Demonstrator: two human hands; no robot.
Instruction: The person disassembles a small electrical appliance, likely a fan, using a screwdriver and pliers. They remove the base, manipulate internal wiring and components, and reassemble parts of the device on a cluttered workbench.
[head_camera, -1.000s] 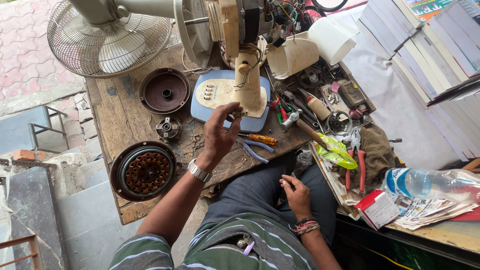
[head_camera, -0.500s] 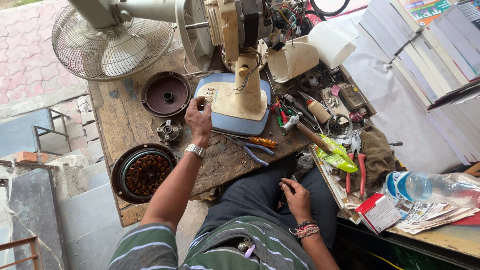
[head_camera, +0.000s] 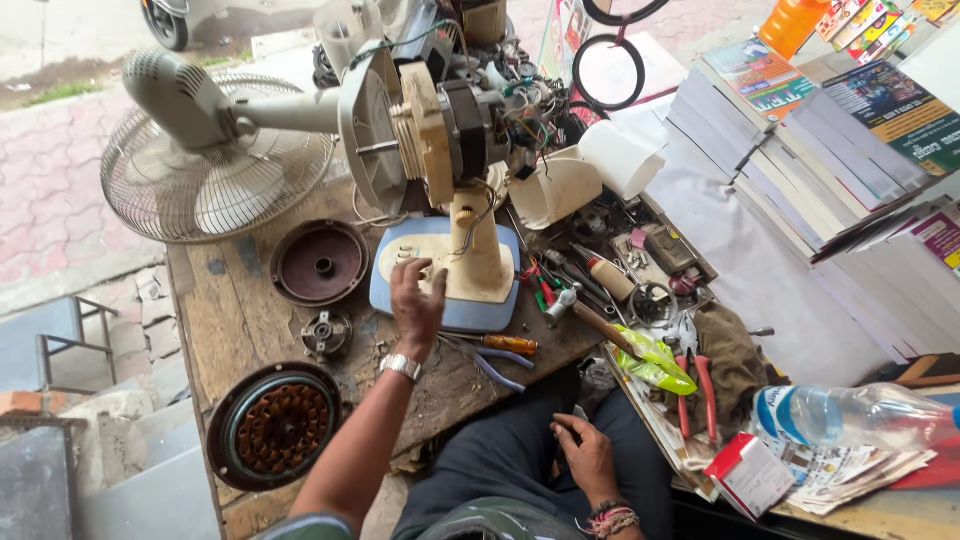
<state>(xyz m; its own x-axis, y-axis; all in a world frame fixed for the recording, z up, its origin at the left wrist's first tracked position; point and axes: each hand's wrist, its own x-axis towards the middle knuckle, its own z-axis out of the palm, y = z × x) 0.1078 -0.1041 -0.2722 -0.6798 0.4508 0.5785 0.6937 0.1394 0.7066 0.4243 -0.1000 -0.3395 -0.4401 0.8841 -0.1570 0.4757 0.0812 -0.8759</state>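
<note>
The left hand (head_camera: 417, 298) hovers flat over the fan base (head_camera: 445, 275), fingers spread and holding nothing; it lies over the cream button panel on the blue foot, near the middle of the wooden bench (head_camera: 225, 320). The right hand (head_camera: 588, 458) rests on the person's lap, fingers loosely curled, empty as far as can be seen.

The fan looks top-heavy — the bare motor (head_camera: 455, 125) sits high on a thin plastic neck (head_camera: 470, 245), with loose wires hanging from it. The plastic seems stiff but brittle, so the broad base or the neck would likely give the safest hold, not the wires or the motor's exposed parts.

Counted on the bench: one wire guard (head_camera: 215, 165), one dark round cover (head_camera: 320, 264), one round housing with copper windings (head_camera: 277, 424), one small hub (head_camera: 327, 333) — and one orange-handled screwdriver (head_camera: 500, 344) just beside the base.
</note>
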